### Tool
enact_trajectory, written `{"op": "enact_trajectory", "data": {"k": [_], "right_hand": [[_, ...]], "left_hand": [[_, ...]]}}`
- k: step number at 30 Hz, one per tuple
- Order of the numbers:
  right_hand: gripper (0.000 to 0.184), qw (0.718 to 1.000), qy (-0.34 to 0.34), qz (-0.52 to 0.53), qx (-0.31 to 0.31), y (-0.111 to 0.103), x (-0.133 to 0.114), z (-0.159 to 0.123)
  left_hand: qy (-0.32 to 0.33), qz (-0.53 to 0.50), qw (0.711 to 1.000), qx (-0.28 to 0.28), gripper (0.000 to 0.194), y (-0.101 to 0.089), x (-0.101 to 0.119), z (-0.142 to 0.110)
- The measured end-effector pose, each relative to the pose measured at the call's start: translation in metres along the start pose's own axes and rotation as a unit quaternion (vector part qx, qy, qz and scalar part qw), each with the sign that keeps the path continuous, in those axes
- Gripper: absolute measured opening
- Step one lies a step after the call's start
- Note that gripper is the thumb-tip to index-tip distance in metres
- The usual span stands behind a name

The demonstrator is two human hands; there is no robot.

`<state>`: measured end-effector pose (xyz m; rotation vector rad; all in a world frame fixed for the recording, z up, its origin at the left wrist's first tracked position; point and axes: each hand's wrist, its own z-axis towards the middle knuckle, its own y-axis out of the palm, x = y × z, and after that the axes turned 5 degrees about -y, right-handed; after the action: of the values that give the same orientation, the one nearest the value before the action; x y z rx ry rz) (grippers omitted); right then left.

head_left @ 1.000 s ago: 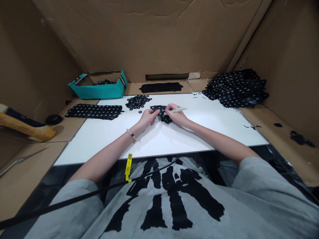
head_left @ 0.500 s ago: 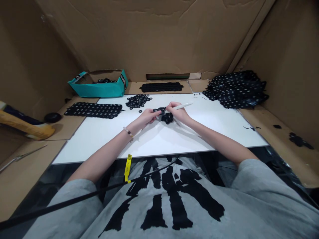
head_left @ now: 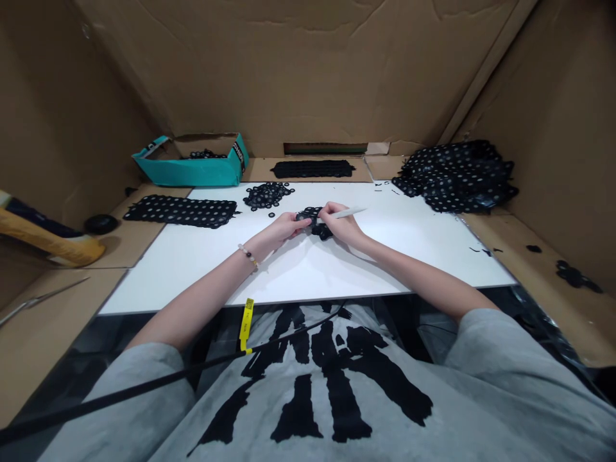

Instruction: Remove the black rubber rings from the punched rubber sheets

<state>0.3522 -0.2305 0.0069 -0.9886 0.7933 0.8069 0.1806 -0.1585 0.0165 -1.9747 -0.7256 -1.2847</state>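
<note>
We are noting the left hand (head_left: 287, 226) pinching a black dotted piece (head_left: 324, 232) between thumb and fingers. The right hand (head_left: 341, 223) is gripping a white pen-shaped tool (head_left: 354, 210); its fingers are hiding the near end, so we cannot tell whether that end is touching the piece. Both hands are staying close together, with the piece lying between them over the middle of the white board (head_left: 308, 276). Beyond them, leftward, we are seeing a pile of small rings (head_left: 266, 196). A dotted sheet (head_left: 183, 211) is lying across the board's left edge. Behind the board, a teal box (head_left: 192, 173) is standing left of a black sheet (head_left: 312, 169). A heap of dotted sheets (head_left: 455, 176) is covering the far right corner.
</note>
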Motion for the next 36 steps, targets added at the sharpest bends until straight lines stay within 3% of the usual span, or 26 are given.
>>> {"op": "enact_trajectory", "data": {"k": [8,21,28,36], "right_hand": [[0.020,0.998,-0.035,-0.046,-0.019,0.004,-0.001,-0.002],[0.019,0.998,-0.052,-0.039,-0.022,0.000,0.007,0.003],[0.016,0.999,0.008,-0.029,-0.040,-0.018,0.011,0.018],[0.020,0.998,-0.003,0.054,-0.014,-0.010,0.005,0.016]], "left_hand": [[0.026,-0.009,0.998,-0.058,0.037,-0.012,-0.016,0.016],[0.001,-0.008,0.998,-0.057,0.026,-0.010,-0.004,0.009],[0.030,0.027,0.999,0.019,0.019,-0.007,-0.003,0.006],[0.028,0.001,0.999,-0.016,0.023,-0.001,0.008,-0.006]]}}
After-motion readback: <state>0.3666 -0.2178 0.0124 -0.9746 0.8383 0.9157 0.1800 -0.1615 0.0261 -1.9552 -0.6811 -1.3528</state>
